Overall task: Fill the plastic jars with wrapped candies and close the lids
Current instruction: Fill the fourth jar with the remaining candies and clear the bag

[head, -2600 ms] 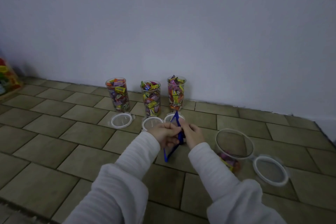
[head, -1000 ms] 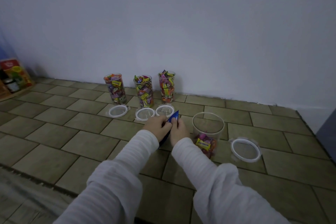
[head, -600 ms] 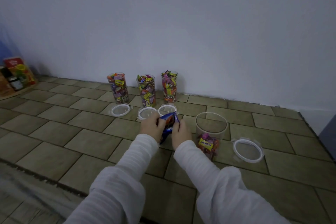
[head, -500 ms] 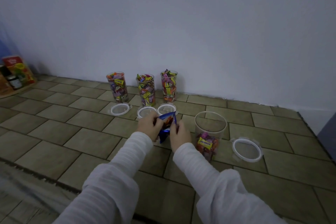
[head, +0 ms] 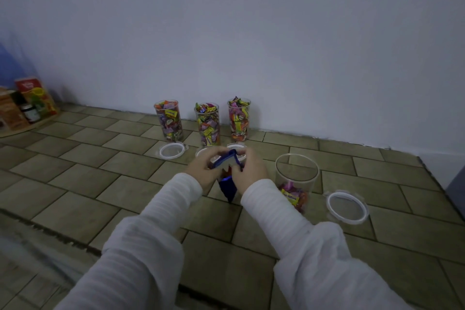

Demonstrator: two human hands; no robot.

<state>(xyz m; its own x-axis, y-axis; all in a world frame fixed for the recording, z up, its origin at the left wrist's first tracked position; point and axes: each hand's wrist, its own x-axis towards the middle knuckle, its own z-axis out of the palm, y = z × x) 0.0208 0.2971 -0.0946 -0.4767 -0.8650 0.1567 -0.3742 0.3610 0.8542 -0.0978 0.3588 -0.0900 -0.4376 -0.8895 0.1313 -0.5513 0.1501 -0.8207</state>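
Surroundings: three full tall jars point(head: 207, 123) along wall, loose lids point(head: 171, 150) before them; boxes point(head: 35, 98) far left.
Blue bag point(head: 227, 183): above tiled floor point(head: 75, 158), long axis upright, mouth up, pulled apart.
Left hand point(head: 205, 167): pinching bag's rim.
Right hand point(head: 249, 170): pinching opposite rim.
Wide jar point(head: 297, 178): right of hands, upright, few candies point(head: 293, 196); wide lid point(head: 347, 207) beside.

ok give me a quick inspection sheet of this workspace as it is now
surface: tiled floor, bare between items
job's things: three tall jars full, lids off; small lids in front; wide jar nearly empty, its lid beside it
clutter: boxes and a small jar far left
hands: left hand and right hand both grip a blue candy bag, pulled open at the top
cables: nothing seen
surroundings: plain wall
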